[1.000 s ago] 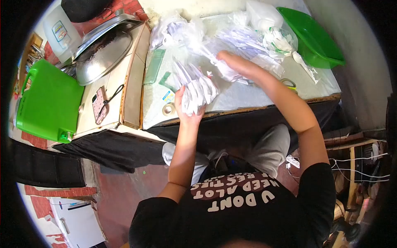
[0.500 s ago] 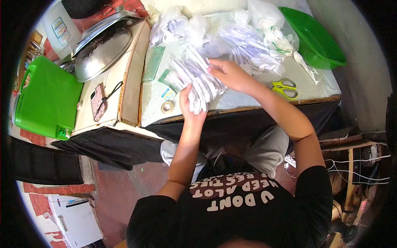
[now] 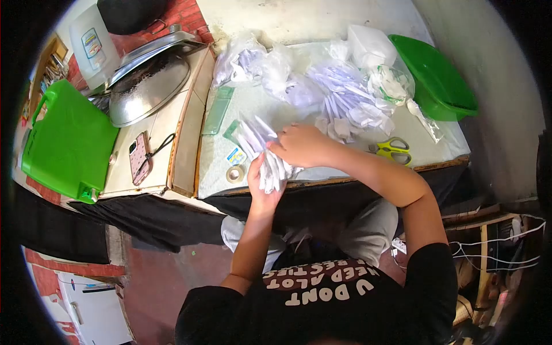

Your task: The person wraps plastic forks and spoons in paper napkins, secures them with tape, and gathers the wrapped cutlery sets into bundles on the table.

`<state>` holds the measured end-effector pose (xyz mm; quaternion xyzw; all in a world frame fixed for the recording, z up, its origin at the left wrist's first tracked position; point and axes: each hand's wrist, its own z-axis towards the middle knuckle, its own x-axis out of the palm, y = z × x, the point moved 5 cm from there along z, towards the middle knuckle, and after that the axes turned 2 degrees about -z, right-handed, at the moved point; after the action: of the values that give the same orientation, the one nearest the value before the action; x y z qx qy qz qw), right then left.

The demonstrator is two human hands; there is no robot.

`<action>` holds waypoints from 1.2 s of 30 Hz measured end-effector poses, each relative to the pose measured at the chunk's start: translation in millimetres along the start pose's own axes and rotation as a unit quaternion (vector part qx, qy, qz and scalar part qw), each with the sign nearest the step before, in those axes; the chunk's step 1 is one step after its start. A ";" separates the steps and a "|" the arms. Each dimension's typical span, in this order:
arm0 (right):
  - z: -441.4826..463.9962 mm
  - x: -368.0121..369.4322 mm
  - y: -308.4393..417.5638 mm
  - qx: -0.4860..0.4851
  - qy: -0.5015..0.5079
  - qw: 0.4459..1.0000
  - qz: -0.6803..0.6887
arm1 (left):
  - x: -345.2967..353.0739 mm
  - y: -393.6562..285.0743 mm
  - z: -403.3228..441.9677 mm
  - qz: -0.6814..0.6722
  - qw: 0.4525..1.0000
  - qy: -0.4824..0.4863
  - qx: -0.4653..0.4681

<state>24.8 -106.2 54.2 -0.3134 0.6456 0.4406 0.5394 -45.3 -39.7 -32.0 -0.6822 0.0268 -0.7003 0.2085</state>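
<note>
My left hand (image 3: 264, 187) is wrapped round a fanned bundle of white paper packets (image 3: 271, 164) above the table's front edge. My right hand (image 3: 302, 145) is closed at the upper right side of that bundle; its fingertips touch the packets, and what they pinch is too small to tell. Beyond my right hand lies a heap of similar white packets (image 3: 348, 95). Left of the bundle are a roll of tape (image 3: 234, 173) and a small blue and yellow card (image 3: 235, 155).
Green-handled scissors (image 3: 394, 150) lie right of my right forearm. Clear plastic bags (image 3: 244, 57) and a green basin (image 3: 434, 80) stand at the back. A green ruler-like sheet (image 3: 218, 110) lies left. On the tiled counter are a pink phone (image 3: 139, 158) and a metal lid (image 3: 150, 92).
My right hand has come from the heap to the bundle in my left hand, and its fingers have closed there. The scissors have come into full view. The camera view has shifted.
</note>
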 end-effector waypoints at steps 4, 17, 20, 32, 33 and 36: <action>28.8 10.8 17.3 -0.086 -0.028 0.994 -0.057 | -5.7 -22.8 -4.3 -0.005 1.000 0.023 0.011; 168.1 -42.1 -175.5 0.220 -0.256 0.941 0.022 | 3.3 -63.5 -35.6 -0.019 0.997 0.058 0.051; 196.6 -14.3 -201.1 0.186 -0.157 0.969 0.042 | -2.3 -62.7 -38.9 -0.040 0.997 0.053 0.026; 222.1 62.2 -126.4 0.071 -0.088 0.990 0.087 | -27.3 -78.7 -41.9 -0.039 0.998 0.034 0.032; 219.4 63.4 -118.9 0.067 -0.084 0.990 0.087 | -23.8 -78.1 -38.2 -0.033 0.998 0.040 0.032; 208.3 49.7 -106.5 0.059 -0.084 0.989 0.102 | -13.9 -77.7 -32.8 -0.002 0.999 0.023 0.048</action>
<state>195.1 42.0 -24.9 -0.1751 0.6515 0.4793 0.5614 -97.1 27.6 -22.4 -0.6556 -0.0031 -0.7163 0.2391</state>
